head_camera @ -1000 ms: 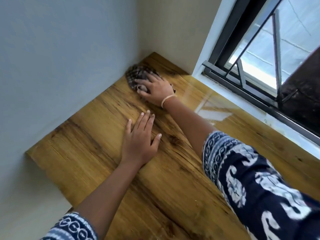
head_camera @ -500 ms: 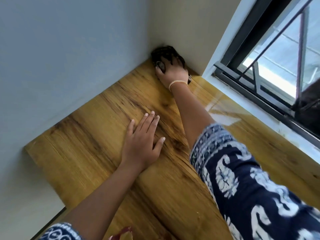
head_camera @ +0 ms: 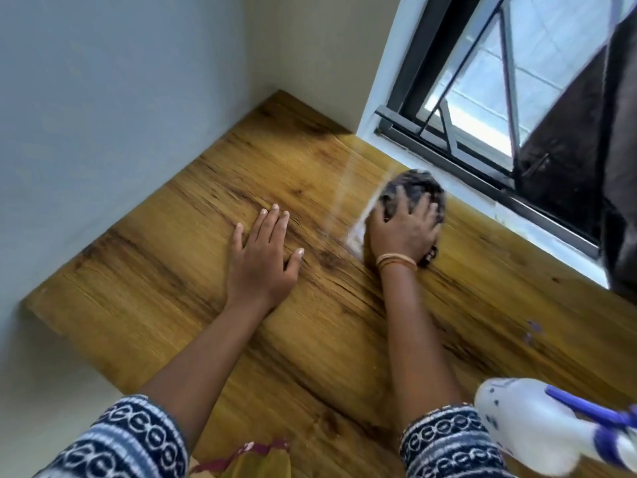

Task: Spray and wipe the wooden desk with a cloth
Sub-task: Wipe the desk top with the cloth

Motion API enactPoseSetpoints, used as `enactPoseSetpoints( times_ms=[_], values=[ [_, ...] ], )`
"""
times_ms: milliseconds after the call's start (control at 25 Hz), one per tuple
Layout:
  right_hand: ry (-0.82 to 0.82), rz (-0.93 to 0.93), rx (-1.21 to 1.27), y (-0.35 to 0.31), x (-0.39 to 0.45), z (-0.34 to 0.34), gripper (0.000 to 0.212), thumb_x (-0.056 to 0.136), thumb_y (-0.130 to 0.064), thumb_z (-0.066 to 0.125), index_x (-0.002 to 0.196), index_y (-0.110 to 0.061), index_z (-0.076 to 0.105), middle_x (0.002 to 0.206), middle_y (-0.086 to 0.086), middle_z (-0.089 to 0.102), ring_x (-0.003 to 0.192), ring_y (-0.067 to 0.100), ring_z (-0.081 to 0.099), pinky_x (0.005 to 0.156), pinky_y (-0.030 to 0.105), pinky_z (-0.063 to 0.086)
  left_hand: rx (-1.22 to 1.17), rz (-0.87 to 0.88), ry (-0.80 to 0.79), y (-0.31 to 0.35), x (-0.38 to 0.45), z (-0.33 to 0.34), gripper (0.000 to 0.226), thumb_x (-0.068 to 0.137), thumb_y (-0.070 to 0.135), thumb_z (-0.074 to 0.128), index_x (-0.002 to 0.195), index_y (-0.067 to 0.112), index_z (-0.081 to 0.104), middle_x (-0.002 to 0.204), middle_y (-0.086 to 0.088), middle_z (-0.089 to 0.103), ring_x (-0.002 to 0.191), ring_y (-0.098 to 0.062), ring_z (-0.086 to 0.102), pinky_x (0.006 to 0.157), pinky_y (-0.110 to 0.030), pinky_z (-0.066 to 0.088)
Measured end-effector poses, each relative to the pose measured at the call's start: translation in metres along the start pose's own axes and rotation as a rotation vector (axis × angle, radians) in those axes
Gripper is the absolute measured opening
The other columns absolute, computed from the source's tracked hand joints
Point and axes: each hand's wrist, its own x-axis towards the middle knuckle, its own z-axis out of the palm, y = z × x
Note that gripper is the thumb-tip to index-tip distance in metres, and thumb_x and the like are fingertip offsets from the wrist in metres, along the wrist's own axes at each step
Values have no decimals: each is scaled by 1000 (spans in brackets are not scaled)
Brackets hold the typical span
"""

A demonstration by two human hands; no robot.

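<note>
Wooden desk [head_camera: 179,270] fills the head view, wet sheen streaked near centre. Right hand [head_camera: 403,232], at 1 o'clock of centre, presses fingers curled over dark cloth [head_camera: 418,188] close by window sill [head_camera: 517,215]. Left hand [head_camera: 262,260] lies flat, fingers straight, holding nothing. Spray bottle [head_camera: 537,426] stands at 4 o'clock near the right sleeve; risk: a backward elbow swing could topple it.

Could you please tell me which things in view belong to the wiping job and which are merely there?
Job: brown wooden desk; dark crumpled cloth under right hand; white spray bottle; left hand.
Merely there: dark-framed window; grey wall.
</note>
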Motion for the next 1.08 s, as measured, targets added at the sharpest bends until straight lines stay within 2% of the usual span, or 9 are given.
enactPoseSetpoints(
  times_ms=[120,200,400,520,640,800,920,960,1080],
  values=[
    [-59,-528,-51,3,-60,7,57,93,-65,34,147,-48,34,161,3,28,148,27,25,119,51,20,3,11,7,0,-2,1,70,94,52,33,154,17,24,163,-2,20,150,-16,14,120,-51,11],
    [-79,-690,-12,18,-53,3,54,92,-65,35,144,-49,39,159,-3,33,147,23,28,118,50,22,-3,23,18,-1,1,2,69,95,51,36,154,17,24,163,-2,20,151,-16,13,121,-51,10],
    [37,-2,78,51,40,-10,54,91,-61,42,142,-44,46,160,3,30,148,28,24,118,53,19,-16,11,23,0,0,1,68,96,50,38,154,17,24,163,-2,18,151,-16,12,121,-49,7],
    [3,53,73,37,24,-8,54,94,-59,40,145,-42,42,162,5,24,149,30,21,120,51,16,-91,27,2,-3,-2,0,64,96,46,43,152,18,31,162,-1,21,151,-16,13,121,-47,5],
    [-44,-381,43,17,-56,-6,55,94,-59,41,146,-43,42,161,7,28,147,31,25,119,46,18,-263,64,-63,-18,-11,-14,53,93,34,55,143,19,46,158,-4,31,148,-18,24,120,-45,9],
    [-206,-1072,-9,22,-192,3,58,88,-58,43,145,-48,39,161,2,30,148,26,25,120,47,15,-209,54,-13,-74,-67,-34,45,93,28,58,137,16,54,154,-8,39,143,-23,35,117,-49,20],
    [-267,-1308,31,29,-169,-7,56,88,-50,51,143,-41,47,157,0,37,146,22,31,121,43,19,-217,28,18,-114,-113,-43,45,96,27,54,139,13,52,153,-11,39,144,-25,33,118,-49,19],
    [-225,-1244,74,26,-143,-9,52,89,-47,54,140,-37,52,154,0,42,143,23,36,119,44,25,-217,22,35,-122,-125,-43,45,97,28,51,139,13,51,153,-11,39,144,-25,33,118,-48,19],
    [-111,-729,48,18,-61,-17,49,95,-50,53,143,-40,47,158,-3,35,144,26,32,117,45,29,-222,10,117,-129,-156,-36,47,96,31,44,139,15,52,152,-7,42,144,-23,33,118,-44,19]
  ],
)
